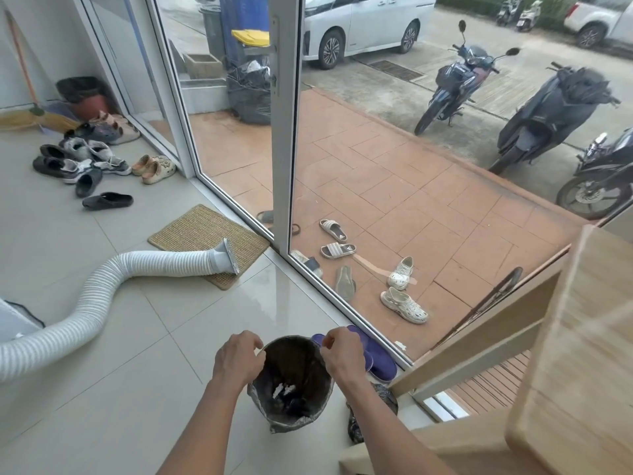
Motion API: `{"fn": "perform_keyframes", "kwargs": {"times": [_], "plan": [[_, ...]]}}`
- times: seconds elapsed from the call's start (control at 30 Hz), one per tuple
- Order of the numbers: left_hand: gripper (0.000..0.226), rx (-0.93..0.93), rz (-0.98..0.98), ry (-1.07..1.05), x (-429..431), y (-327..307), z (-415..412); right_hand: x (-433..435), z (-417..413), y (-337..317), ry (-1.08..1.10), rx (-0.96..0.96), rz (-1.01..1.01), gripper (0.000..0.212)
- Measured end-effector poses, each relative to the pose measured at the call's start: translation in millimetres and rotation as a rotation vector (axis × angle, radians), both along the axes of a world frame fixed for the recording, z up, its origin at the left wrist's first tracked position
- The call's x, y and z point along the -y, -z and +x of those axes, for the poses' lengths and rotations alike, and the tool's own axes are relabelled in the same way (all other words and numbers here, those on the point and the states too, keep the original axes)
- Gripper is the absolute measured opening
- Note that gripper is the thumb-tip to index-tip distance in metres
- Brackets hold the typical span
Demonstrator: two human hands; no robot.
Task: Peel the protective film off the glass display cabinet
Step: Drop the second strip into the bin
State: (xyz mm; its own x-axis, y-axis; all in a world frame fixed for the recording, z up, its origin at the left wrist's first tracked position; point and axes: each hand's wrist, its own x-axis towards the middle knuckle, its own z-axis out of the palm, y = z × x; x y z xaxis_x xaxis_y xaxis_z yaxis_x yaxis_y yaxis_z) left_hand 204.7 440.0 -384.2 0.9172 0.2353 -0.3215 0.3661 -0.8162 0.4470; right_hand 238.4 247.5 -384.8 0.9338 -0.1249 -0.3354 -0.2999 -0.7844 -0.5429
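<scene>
A small bin (291, 416) lined with a black bag stands on the tiled floor right below me. My left hand (236, 361) pinches the bag's rim on the left side, and my right hand (342, 354) pinches it on the right side. White and dark scraps (284, 390) lie at the bottom of the bin. I cannot make out any clear film between my fingers. The light wooden frame of the display cabinet (582, 337) fills the right edge of the view, tilted and partly blurred, an arm's length from my right hand.
Purple slippers (380, 361) lie just behind the bin, against the glass door track (308, 269). A white ribbed hose (102, 296) curves over the floor at left and ends on a woven mat (202, 231). Several shoes are piled at far left. A black bag (383, 395) sits beside the bin.
</scene>
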Motion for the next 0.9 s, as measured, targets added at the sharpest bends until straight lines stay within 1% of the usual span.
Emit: {"fn": "perform_keyframes", "kwargs": {"times": [0.13, 0.23, 0.3, 0.43, 0.53, 0.63, 0.73, 0.9], "plan": [[0.034, 0.001, 0.012, -0.011, -8, 3, -6, -6, 3, 3, 0.011, -0.002, 0.039, 0.030], [0.036, -0.001, 0.042, 0.002, -11, -1, -9, -7, 1, -6, 0.009, 0.016, 0.047, 0.027], [0.036, 0.012, 0.088, 0.025, -12, -7, -9, -6, -3, -16, -0.007, 0.022, 0.034, 0.026], [0.038, 0.076, 0.215, 0.101, -9, -35, -8, 0, -7, -44, -0.064, 0.064, 0.026, 0.033], [0.042, 0.126, 0.260, 0.132, -9, -62, -8, 6, -11, -78, -0.099, 0.105, -0.017, 0.039], [0.042, 0.217, 0.281, 0.149, -5, -102, -6, 12, -13, -124, -0.142, 0.200, -0.065, 0.041], [0.039, 0.327, 0.248, 0.153, 10, -151, -7, 24, -19, -178, -0.179, 0.269, -0.098, 0.046], [0.042, 0.418, 0.238, 0.179, 46, -227, -32, 58, -51, -253, -0.175, 0.397, -0.148, 0.051]]}}
